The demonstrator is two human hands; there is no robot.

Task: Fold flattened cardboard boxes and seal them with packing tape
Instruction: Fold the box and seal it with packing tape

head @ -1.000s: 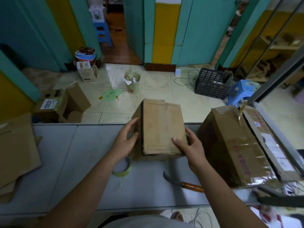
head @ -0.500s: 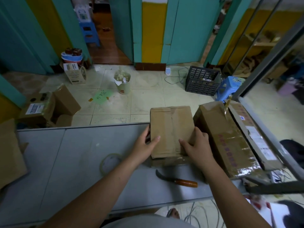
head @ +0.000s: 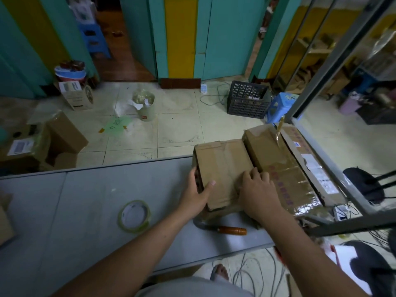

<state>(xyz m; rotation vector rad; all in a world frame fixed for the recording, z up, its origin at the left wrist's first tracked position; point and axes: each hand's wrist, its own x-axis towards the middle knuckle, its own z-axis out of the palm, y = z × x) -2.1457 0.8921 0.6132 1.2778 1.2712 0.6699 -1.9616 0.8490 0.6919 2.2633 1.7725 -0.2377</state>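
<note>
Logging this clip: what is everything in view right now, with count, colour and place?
table: 1, grey, foreground
large box: 1, brown, taped, table's right end
small box: 1, brown, on table, beside large box
tape roll: 1, yellowish, on table, left of small box
knife: 1, orange handle, on table before small box
crate: 1, black, floor
near stool: 1, blue, beside crate
far stool: 1, blue, doorway
bucket: 1, pale, floor middle
open box: 1, brown, floor left
left hand: 1, grips small box's left side
right hand: 1, rests atop small box
</note>
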